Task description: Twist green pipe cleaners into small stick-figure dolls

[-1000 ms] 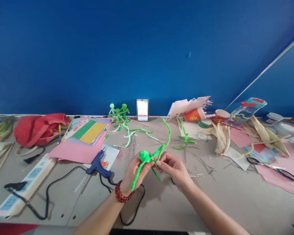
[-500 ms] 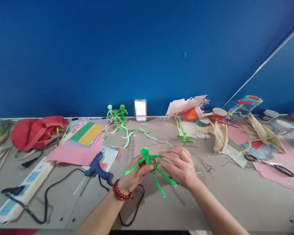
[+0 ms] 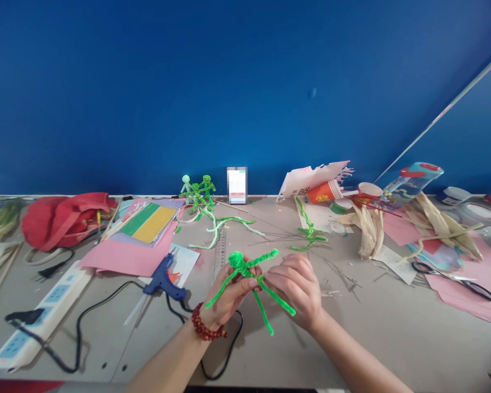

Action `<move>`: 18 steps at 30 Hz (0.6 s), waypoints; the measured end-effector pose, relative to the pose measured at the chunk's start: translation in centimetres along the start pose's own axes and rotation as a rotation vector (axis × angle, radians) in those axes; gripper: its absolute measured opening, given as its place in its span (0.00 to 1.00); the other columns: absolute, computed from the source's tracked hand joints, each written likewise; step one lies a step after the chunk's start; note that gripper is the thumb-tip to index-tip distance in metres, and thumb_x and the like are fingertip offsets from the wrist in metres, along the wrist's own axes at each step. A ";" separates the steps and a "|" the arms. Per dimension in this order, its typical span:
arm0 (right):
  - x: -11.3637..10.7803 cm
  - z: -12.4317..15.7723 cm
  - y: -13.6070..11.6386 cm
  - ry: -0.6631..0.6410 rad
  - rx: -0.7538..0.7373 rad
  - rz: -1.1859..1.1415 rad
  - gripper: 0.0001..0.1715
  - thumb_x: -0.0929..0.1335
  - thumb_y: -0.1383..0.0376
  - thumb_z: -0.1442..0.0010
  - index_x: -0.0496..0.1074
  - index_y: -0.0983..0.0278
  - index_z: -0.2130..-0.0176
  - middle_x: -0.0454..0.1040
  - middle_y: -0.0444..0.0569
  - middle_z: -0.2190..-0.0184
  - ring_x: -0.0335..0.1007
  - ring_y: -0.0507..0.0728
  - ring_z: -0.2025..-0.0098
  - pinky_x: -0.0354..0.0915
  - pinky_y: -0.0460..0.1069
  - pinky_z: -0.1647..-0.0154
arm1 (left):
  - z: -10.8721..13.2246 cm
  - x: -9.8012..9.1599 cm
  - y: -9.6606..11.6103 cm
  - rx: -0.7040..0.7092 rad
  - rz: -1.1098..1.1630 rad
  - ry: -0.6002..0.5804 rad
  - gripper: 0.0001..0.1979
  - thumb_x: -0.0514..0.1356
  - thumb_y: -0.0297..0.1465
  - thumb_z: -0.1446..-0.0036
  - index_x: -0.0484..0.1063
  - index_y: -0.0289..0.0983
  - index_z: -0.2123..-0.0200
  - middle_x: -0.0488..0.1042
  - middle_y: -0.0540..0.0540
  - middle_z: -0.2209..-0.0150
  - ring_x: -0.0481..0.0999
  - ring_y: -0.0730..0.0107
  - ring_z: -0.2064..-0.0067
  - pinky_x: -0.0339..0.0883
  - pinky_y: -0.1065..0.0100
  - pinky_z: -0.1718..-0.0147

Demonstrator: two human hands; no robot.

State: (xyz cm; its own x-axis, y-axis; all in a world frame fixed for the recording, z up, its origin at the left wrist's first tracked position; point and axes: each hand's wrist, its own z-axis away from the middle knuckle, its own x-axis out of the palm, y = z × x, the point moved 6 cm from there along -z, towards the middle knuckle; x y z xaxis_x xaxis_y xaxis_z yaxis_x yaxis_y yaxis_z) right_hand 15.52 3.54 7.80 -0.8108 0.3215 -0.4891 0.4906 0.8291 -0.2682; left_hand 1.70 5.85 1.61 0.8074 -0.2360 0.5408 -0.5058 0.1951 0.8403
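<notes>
The left hand [image 3: 229, 297] has its fingers [image 3: 247, 283] curled together, clamped on the waist of a green pipe-cleaner figure [image 3: 247, 268]. The figure's fuzzy head sits just above those fingertips, one arm slants down past them, and the other points out toward the right hand [image 3: 297, 289]. Its fingers [image 3: 275, 278] are bunched together, pinching the figure at the hip, with both legs hanging below. Beyond the left fingers lie a blue hot glue gun [image 3: 161, 280] and a metal ruler [image 3: 220, 254]; farther ahead, past both hands, stand three small pipe-cleaner figures [image 3: 198, 191] (a tiny crowd). A red bead bracelet [image 3: 207, 323] circles the left wrist.
</notes>
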 end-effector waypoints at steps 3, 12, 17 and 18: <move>0.7 -0.1 0.1 0.005 0.102 -0.199 0.08 0.65 0.71 0.39 0.72 0.61 0.60 0.76 0.48 0.71 0.68 0.56 0.69 0.65 0.55 0.61 | 0.1 -0.3 0.3 0.105 -0.056 0.021 0.09 0.67 0.31 0.49 0.68 0.36 0.69 0.68 0.51 0.72 0.68 0.73 0.68 0.63 0.70 0.67; 2.9 2.1 2.0 -0.014 0.610 -0.616 0.04 0.68 0.70 0.41 0.71 0.62 0.68 0.72 0.45 0.74 0.69 0.53 0.71 0.64 0.48 0.69 | 0.7 -0.5 2.1 0.357 -0.484 0.098 0.04 0.62 0.29 0.43 0.68 0.38 0.67 0.70 0.50 0.67 0.71 0.71 0.66 0.66 0.70 0.67; 3.9 3.2 2.4 -0.062 0.823 -0.758 0.06 0.70 0.63 0.42 0.72 0.63 0.70 0.72 0.43 0.76 0.67 0.51 0.74 0.63 0.45 0.73 | 1.1 -0.4 2.6 0.441 -0.651 0.132 0.03 0.61 0.29 0.42 0.68 0.39 0.64 0.72 0.48 0.65 0.73 0.69 0.66 0.68 0.69 0.68; 4.1 3.3 2.5 -0.068 0.859 -0.781 0.07 0.71 0.62 0.42 0.72 0.63 0.70 0.72 0.43 0.76 0.67 0.51 0.74 0.63 0.45 0.73 | 1.1 -0.4 2.6 0.449 -0.678 0.143 0.03 0.61 0.29 0.43 0.69 0.39 0.64 0.72 0.48 0.65 0.73 0.69 0.65 0.69 0.68 0.67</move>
State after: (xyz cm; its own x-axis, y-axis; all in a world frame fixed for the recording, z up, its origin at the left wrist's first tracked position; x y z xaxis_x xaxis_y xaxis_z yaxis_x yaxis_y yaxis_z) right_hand 14.48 5.40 2.43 -0.9820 -0.1875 0.0210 -0.0590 0.1997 -0.9781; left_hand -0.30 5.37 3.64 0.9966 -0.0361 -0.0735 0.0562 -0.3520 0.9343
